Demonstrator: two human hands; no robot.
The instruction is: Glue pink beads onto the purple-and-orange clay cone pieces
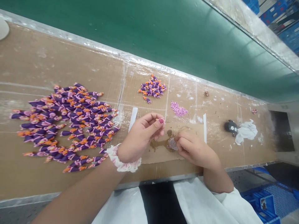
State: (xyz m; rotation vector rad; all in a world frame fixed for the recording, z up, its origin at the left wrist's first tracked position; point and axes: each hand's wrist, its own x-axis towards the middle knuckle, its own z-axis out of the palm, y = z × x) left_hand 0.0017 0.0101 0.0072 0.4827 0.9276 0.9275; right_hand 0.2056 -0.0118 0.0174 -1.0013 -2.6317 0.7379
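Observation:
My left hand (144,133), with a ruffled white and pink scrunchie (123,160) at the wrist, is closed in a pinch. A tiny pale bit shows at the fingertips, too small to name. Close on the right, my right hand (193,146) has its fingers curled together; what they hold, if anything, is hidden. Beside its fingers is a small clear plastic cup (173,144) on a wet-spotted piece of cardboard (161,157). Beyond both hands lies a patch of tiny pink-purple beads (178,109). A small heap of purple, orange and pink figurines (153,87) sits farther back.
Many more such figurines (70,124) spread over the left of the cardboard-covered table (98,65). White tape strips (133,119) flank the work spot. Right of it are a black round object with eyes (231,127) and a crumpled white tissue (246,132). A green surface (149,34) runs behind.

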